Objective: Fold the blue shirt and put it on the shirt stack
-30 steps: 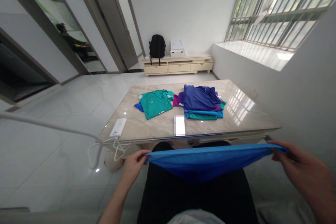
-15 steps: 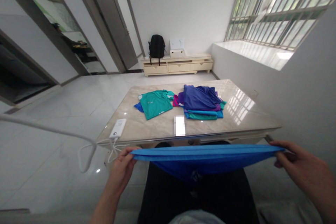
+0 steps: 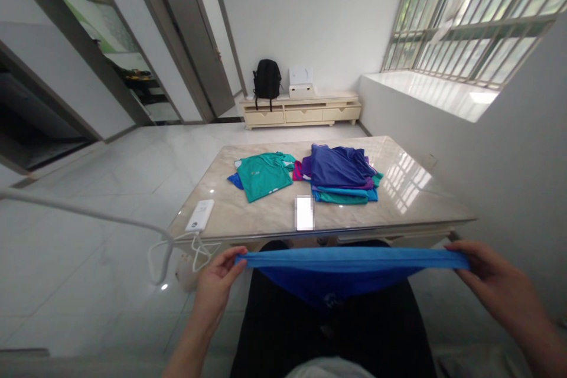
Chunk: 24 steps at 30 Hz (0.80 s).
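Left grip (image 3: 217, 284) and right grip (image 3: 496, 282) clenched on blue garment (image 3: 330, 271), stretched taut at bottom centre, just below bench (image 3: 233, 212) with stacked clothes (image 3: 341, 174).

Tabletop: on the marble-topped table (image 3: 254, 215), a T-shirt (image 3: 263, 176) lies left of centre, and a stack of folded clothes (image 3: 341, 174) lies right of centre, just beside it.
Front edge: a power bank (image 3: 200, 215) sits near the left corner; a blurred object (image 3: 304, 212) sits between it and the right corner, just before the stack.
Below the front edge: a garment (image 3: 349, 260) spans the person's lap, between the left hand (image 3: 217, 283) and the right hand (image 3: 500, 277).
Behind the table: a low cabinet (image 3: 301, 115) stands against the far wall, with a backpack (image 3: 267, 80) and a box (image 3: 301, 84) side by side on it.
Right: a barred window (image 3: 478, 18) sits above a sill (image 3: 425, 94).
Left: a door (image 3: 190, 41) stands open.
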Each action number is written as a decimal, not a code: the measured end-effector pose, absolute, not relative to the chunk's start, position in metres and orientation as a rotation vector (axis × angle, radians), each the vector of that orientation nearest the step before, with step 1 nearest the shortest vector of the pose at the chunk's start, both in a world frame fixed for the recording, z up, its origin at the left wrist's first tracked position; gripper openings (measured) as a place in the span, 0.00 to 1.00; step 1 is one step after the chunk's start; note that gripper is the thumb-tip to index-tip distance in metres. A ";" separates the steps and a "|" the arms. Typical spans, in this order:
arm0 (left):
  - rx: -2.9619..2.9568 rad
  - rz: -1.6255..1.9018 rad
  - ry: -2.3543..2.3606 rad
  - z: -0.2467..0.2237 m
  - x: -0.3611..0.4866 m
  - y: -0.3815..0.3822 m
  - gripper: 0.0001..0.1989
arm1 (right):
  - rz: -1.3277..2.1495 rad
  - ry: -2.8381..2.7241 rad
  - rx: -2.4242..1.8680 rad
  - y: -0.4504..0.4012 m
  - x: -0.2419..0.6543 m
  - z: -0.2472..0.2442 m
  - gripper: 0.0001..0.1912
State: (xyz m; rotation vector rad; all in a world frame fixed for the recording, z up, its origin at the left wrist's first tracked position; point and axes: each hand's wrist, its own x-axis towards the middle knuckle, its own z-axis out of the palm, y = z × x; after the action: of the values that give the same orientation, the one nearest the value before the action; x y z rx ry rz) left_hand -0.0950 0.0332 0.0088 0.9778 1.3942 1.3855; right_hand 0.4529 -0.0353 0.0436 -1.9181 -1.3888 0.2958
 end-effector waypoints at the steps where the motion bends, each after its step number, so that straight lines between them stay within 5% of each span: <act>1: 0.893 1.443 1.393 0.007 -0.094 0.034 0.23 | 0.283 -1.334 -1.948 -0.036 0.452 0.043 0.23; 9: 0.592 1.591 1.272 0.004 -0.089 0.040 0.23 | 0.280 -0.998 -1.976 -0.043 0.434 0.041 0.28; 24: 1.270 1.358 1.456 0.004 -0.069 0.031 0.13 | 0.930 -0.947 -1.196 -0.038 0.390 0.032 0.22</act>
State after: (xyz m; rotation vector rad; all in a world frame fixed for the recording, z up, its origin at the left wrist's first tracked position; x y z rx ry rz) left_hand -0.0690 0.0306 0.0043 1.2700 1.4565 1.3577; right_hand 0.3903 -0.0377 0.0321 -1.1963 -0.9469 0.9303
